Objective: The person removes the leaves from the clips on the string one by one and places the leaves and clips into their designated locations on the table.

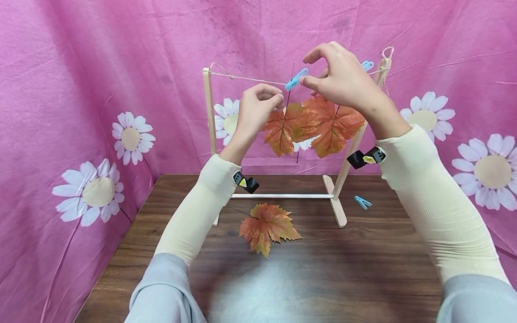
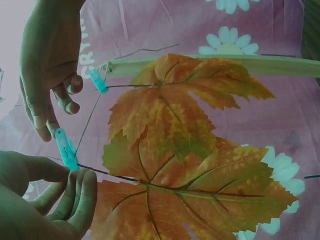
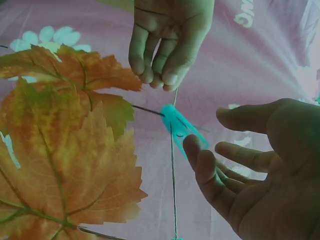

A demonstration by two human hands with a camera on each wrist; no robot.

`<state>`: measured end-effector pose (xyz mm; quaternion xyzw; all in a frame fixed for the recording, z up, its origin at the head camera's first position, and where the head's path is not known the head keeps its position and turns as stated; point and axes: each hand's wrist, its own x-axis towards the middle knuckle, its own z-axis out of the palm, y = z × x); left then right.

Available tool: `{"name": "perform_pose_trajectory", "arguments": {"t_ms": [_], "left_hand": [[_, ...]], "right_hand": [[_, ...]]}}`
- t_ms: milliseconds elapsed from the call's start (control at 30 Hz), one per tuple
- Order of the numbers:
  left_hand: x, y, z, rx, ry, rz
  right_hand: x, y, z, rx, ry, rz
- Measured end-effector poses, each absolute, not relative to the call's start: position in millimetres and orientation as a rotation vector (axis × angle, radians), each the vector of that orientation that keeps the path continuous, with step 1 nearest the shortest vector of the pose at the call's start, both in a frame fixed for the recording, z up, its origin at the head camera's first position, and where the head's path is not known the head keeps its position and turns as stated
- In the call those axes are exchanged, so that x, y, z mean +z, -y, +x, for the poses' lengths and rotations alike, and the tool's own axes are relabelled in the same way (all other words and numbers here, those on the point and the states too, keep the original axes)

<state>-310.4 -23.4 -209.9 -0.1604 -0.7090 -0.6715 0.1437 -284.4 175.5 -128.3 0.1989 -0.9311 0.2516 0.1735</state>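
The right hand [image 1: 343, 78], fingers spread and released, is just beside a blue clothespin [image 1: 291, 83] clipping an orange leaf [image 1: 282, 128] to the string [image 1: 250, 78]; the left hand [image 1: 256, 107] bunches its fingertips nearby, whether pinching anything I cannot tell; 1 loose leaf [image 1: 266, 224] lies on the tabletop [image 1: 371, 255].

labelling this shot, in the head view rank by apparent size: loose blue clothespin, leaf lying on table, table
1. Table
2. Leaf lying on table
3. Loose blue clothespin, clearly smallest
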Motion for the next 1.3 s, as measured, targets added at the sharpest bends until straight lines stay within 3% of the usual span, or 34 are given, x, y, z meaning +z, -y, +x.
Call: {"name": "perform_pose_trajectory", "arguments": {"t_ms": [567, 1300], "left_hand": [[-205, 10, -326, -1.852, 2.121, -0.383], [-212, 1, -334, -1.928, 2.068, -0.472]], "right_hand": [[-121, -172, -313, 0.73, 2.872, 0.54], [-126, -176, -319, 0.934, 2.766, 0.396]]}}
